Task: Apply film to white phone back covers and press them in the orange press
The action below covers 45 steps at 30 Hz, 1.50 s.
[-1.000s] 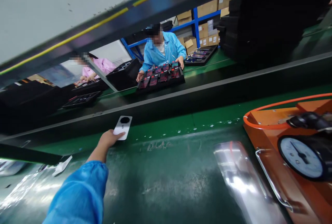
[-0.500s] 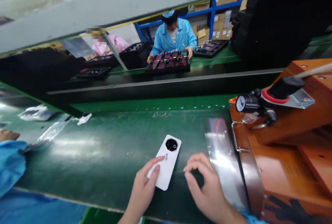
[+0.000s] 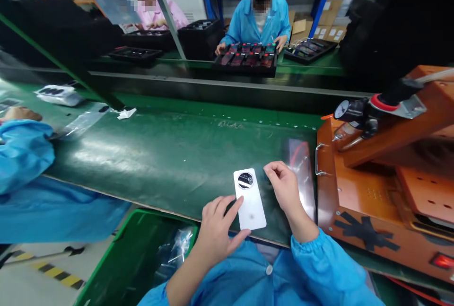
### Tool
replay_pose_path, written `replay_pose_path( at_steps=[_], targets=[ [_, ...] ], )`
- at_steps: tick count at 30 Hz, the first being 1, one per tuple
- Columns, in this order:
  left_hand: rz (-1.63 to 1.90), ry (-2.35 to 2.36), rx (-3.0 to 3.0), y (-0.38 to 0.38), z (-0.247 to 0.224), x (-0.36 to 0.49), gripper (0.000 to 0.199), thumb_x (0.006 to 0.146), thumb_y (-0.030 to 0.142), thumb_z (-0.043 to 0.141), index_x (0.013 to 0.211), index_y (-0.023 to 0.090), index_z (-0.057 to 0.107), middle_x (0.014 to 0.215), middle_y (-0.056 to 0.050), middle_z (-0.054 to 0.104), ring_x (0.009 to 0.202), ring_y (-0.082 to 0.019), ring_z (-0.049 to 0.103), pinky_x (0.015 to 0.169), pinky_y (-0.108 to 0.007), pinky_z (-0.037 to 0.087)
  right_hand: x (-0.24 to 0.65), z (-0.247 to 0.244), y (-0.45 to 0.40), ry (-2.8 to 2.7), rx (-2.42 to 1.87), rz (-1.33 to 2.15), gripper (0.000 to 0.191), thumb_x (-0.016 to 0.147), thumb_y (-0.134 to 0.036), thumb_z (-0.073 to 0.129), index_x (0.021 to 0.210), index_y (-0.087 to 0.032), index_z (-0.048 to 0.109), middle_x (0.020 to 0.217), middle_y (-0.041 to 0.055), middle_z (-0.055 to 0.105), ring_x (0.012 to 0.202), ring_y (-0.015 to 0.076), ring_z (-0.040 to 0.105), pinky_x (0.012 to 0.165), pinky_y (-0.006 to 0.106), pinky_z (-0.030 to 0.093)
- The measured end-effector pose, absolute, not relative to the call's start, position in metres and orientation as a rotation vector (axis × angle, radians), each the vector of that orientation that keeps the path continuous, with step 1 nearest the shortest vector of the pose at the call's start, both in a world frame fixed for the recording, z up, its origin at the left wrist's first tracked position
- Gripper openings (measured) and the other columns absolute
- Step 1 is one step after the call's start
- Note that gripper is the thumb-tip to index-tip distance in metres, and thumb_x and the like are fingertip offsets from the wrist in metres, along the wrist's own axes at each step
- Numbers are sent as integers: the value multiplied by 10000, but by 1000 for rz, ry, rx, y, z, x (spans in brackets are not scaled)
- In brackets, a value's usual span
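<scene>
A white smartphone lies back side up on the green bench, its round dark camera module at the far end. My left hand is at its left side, fingers spread, with the index fingertip on the left edge and the thumb by the near edge. To the right of the phone and apart from it, my right hand is raised with thumb and index finger pinched together. Whatever may be between those fingertips is too small to make out.
An orange machine with a pressure gauge stands at right, beside a clear plastic sheet. A green bin sits below the bench edge. A co-worker's sleeve is at left; people with trays work opposite.
The phone has turned counterclockwise in view. My left hand has shifted from its back to its left edge. My right hand has moved up in view, its fingers closer together. The camera has tilted down.
</scene>
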<state>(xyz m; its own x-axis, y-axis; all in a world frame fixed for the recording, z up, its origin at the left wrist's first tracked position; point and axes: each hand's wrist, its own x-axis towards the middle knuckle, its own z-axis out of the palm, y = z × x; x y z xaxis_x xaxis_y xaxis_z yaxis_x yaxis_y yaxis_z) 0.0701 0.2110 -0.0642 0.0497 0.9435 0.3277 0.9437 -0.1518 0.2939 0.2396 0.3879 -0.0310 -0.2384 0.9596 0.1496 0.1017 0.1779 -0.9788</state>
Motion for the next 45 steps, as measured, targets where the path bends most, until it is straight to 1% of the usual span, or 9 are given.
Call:
replay_pose_path(
  at_steps=[2,3,7,10,12,15,23,30,45],
  targets=[
    [-683,-1906,-2325,215,-70,68,690,898,550,658,1487,215,524,1501,-154,554,1379,-390,479,1104,-555,376,239,-31,391,-1581,-1057,1200,231,878,-434,667,797,-220,698,856,25,633,799,199,580,713,322,430],
    [-695,-1869,-2331,217,-72,68,673,898,547,650,1474,216,541,1518,-135,551,1408,-380,460,1133,-546,354,238,-30,392,-1606,-1057,1201,237,872,-441,667,793,-219,699,858,29,637,802,203,586,711,324,435],
    [-772,-1849,-2256,222,-80,74,638,880,550,638,1428,227,595,1474,-95,609,1383,-349,510,1142,-508,369,226,-26,394,-1749,-1056,1125,225,871,-422,646,791,-220,703,900,41,651,788,201,592,717,337,457],
    [-792,-1852,-2225,222,-82,74,646,868,561,639,1417,222,608,1464,-95,619,1376,-346,524,1135,-499,385,213,-27,394,-1904,-1037,1060,194,881,-368,621,785,-225,711,960,58,657,894,225,614,836,378,476],
    [-788,-1855,-2228,222,-83,73,657,865,578,632,1413,218,613,1463,-96,621,1374,-346,528,1135,-496,386,206,-31,394,-2010,-1048,1044,170,876,-324,619,771,-229,713,1004,67,663,988,249,612,929,420,457],
    [-773,-1860,-2237,223,-82,72,657,865,599,617,1405,224,622,1465,-91,620,1369,-341,536,1138,-488,382,201,-37,393,-2122,-1127,990,148,868,-279,632,745,-238,703,1027,62,672,1033,267,597,981,462,427],
    [-793,-1849,-2221,222,-84,73,647,869,592,623,1389,207,632,1459,-100,624,1372,-332,543,1149,-474,372,200,-41,392,-2212,-1230,859,149,881,-252,618,758,-237,701,1032,61,672,1026,272,583,941,444,431],
    [-779,-1863,-2235,222,-84,72,648,871,588,627,1402,216,622,1458,-99,625,1382,-336,537,1158,-475,363,199,-43,394,-2187,-1244,839,129,876,-225,621,776,-231,701,1013,58,660,1020,266,588,949,429,447],
    [-747,-1865,-2245,220,-85,71,668,882,600,615,1435,225,591,1476,-100,609,1400,-336,518,1158,-475,371,198,-44,394,-2188,-1259,791,148,892,-230,607,758,-232,669,1000,61,664,999,270,600,920,431,469]
  ],
)
